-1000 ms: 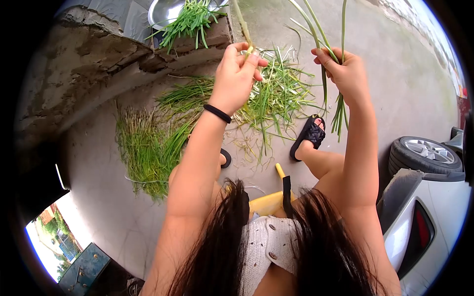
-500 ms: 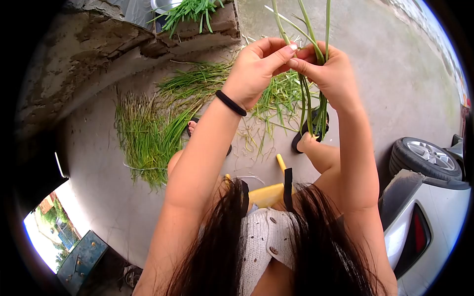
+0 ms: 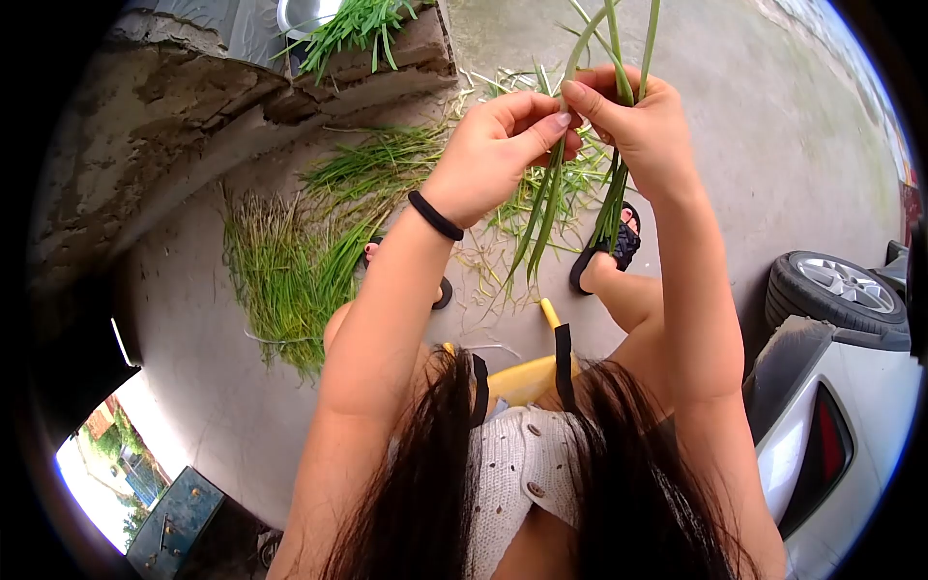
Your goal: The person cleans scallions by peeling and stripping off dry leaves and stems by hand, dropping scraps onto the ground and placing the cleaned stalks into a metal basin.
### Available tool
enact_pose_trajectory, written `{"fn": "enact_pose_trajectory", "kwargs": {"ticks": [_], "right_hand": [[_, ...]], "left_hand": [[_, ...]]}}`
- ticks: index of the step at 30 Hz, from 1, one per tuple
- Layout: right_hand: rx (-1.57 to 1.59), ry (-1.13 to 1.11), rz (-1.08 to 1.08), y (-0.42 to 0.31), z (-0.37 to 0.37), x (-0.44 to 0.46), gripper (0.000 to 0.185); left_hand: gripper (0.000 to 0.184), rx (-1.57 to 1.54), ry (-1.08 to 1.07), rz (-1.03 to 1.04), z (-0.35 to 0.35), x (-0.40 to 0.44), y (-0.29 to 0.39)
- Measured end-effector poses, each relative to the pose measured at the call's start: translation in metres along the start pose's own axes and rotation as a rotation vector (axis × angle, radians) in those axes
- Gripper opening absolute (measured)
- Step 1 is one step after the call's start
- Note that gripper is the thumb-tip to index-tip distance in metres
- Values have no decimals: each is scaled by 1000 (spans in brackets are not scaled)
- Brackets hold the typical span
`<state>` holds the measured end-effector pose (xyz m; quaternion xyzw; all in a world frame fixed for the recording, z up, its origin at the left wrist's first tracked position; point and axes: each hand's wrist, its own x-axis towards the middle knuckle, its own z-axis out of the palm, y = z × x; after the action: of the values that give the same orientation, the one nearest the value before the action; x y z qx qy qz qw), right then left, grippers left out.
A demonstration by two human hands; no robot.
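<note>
Long green stalks [image 3: 616, 188] run through the closed fingers of my right hand [image 3: 643, 126], their leafy ends hanging down. Close beside it on the left, my left hand [image 3: 503, 150], with a black band on the wrist, pinches another green stalk [image 3: 548, 208] whose leaves droop below the fingers. The fingertips of both hands almost meet, and the upper part of this stalk passes by the right thumb. Beneath the hands, loose green and pale trimmings [image 3: 570, 184] lie on the concrete. A big bundle of green stalks [image 3: 290, 271] rests on the ground at the left.
More stalks [image 3: 377, 159] lie behind the bundle. Greens [image 3: 358, 34] spill from a metal bowl [image 3: 304, 14] on a brick ledge [image 3: 416, 63]. A yellow seat [image 3: 527, 380] is between my legs. At the right are a wheel [image 3: 839, 288] and a silver car part [image 3: 870, 416].
My hands have come together from far apart. The stalk in my left hand now has leaves hanging below the fingers, and the right-hand stalks have shifted left.
</note>
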<state>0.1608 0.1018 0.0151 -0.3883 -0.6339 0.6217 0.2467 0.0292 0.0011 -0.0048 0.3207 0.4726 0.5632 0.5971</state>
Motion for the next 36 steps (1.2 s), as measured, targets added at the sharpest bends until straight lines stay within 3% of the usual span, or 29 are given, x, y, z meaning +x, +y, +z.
{"fn": "enact_pose_trajectory", "kwargs": {"ticks": [6, 15, 19, 26, 32, 36], "right_hand": [[124, 99, -30, 2, -3, 3, 22], [483, 657, -240, -4, -59, 15, 19], [471, 843, -354, -5, -80, 15, 16], [6, 560, -174, -9, -60, 11, 25], [110, 27, 71, -7, -19, 5, 37], [127, -123, 166, 2, 2, 2, 32]], "left_hand": [[20, -109, -19, -61, -1, 0, 2], [18, -140, 18, -194, -1, -5, 6], [19, -174, 42, -201, -3, -2, 7], [25, -227, 38, -206, -6, -1, 5], [27, -299, 101, -149, -7, 2, 5], [25, -476, 107, 0, -21, 8, -4]]}}
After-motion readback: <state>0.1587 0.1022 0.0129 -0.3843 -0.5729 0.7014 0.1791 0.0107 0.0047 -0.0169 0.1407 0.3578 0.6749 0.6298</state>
